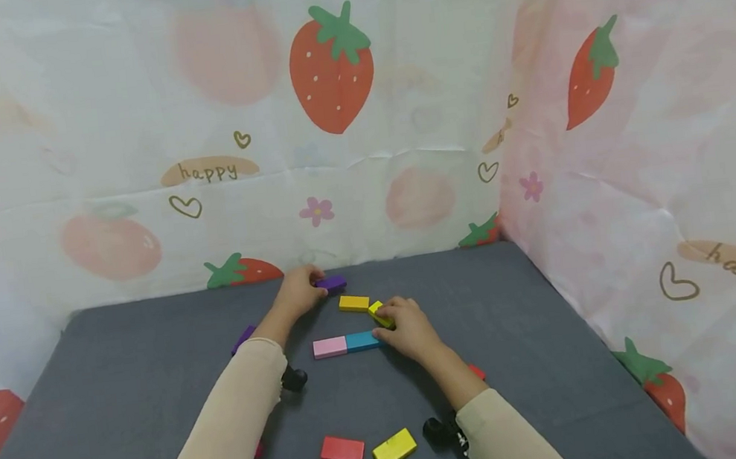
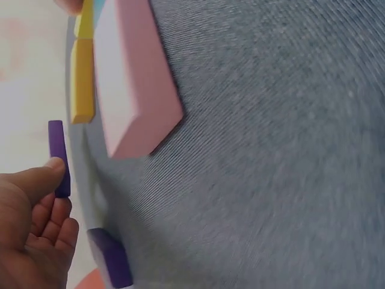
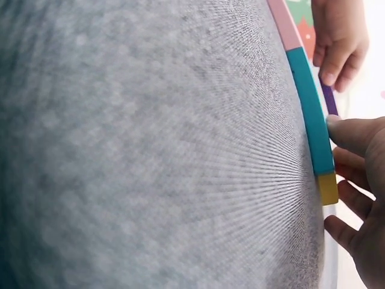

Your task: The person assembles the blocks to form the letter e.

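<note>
My left hand (image 1: 297, 293) pinches a purple block (image 1: 332, 285) between thumb and fingers at the table's far edge. In the left wrist view, that purple block (image 2: 58, 141) stands out beyond the thumb. My right hand (image 1: 410, 327) has its fingers on a slanted yellow block (image 1: 379, 313), pinching it, partly hidden by the hand. Its thumb is close to the end of a blue block (image 1: 362, 341), which lies end to end with a pink block (image 1: 329, 348). Another yellow block (image 1: 353, 303) lies between the two hands.
A second purple block (image 1: 242, 338) lies left of my left forearm, partly covered. Nearer lie a red block (image 1: 343, 450) and a yellow block (image 1: 394, 449). Another red piece (image 1: 477, 372) peeks out beside my right forearm. Strawberry-printed cloth (image 1: 352, 209) hangs behind the grey tabletop (image 1: 147, 372).
</note>
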The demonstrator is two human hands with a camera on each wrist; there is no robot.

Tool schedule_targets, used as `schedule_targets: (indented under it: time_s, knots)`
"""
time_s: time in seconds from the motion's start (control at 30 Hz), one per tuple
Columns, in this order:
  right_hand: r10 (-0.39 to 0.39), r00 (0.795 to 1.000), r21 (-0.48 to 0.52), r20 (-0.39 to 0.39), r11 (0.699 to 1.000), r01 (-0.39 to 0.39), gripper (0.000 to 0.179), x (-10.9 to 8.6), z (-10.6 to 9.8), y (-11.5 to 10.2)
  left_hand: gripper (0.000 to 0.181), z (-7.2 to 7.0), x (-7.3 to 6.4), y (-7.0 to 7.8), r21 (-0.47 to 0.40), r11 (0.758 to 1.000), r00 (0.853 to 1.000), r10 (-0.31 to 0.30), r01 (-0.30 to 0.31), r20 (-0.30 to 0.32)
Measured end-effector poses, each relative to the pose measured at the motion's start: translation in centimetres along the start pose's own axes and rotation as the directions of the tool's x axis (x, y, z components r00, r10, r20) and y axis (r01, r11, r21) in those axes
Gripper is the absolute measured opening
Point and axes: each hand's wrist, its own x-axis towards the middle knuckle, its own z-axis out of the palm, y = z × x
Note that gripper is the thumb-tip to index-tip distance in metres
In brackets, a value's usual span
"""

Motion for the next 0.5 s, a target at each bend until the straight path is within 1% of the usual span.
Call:
schedule_targets:
  time_s: [0.1, 0.27, 0.5]
  knots:
    - [-0.002, 1.000, -0.003, -0.002, 1.000, 0.002, 0.041, 0.1, 0.0, 0.0, 0.034, -0.8, -0.2, 0.2, -0.006, 1.000, 1.000, -0.004, 0.004, 0.001]
    - [-0.014, 1.000, -0.003, 0.001, 1.000, 0.014, 0.042, 0.1, -0.1, 0.0, 0.036, -2.1, -1.0, 0.4, -0.019, 1.000, 1.000, -0.014, 0.013, -0.008]
    - [-0.018, 1.000, 0.001, 0.003, 1.000, 0.018, 0.042, 0.0, -0.2, 0.1, 0.036, -3.4, -2.4, 0.6, -0.007, 1.000, 1.000, 0.005, -0.005, -0.021]
